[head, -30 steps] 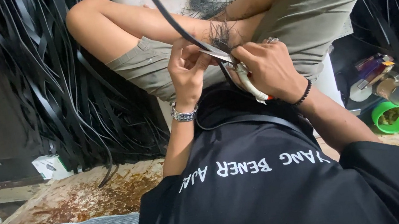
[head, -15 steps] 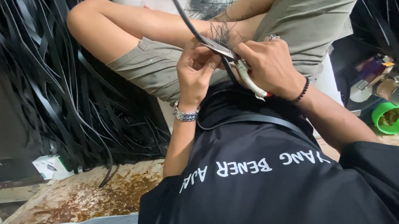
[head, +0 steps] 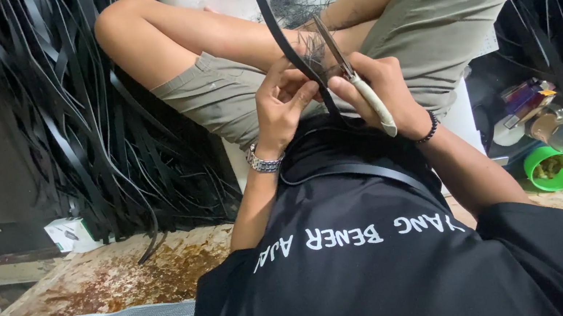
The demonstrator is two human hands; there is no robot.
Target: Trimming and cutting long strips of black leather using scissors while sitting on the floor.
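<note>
- Left hand [head: 279,107] pinches the black strip [head: 281,33], which runs up and away.
- Right hand [head: 378,89], grip closed round the knife [head: 359,85], lays the blade just right of the strip, nearly along it.

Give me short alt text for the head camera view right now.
Seen from above, the right hand holds a knife with a wrapped pale handle, blade against a long black strip that the left hand pinches over the lap. Piles of black strips lie alongside; a green bowl sits nearby.

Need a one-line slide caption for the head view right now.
Left hand pinches a black strip while right hand holds a knife against it.
</note>
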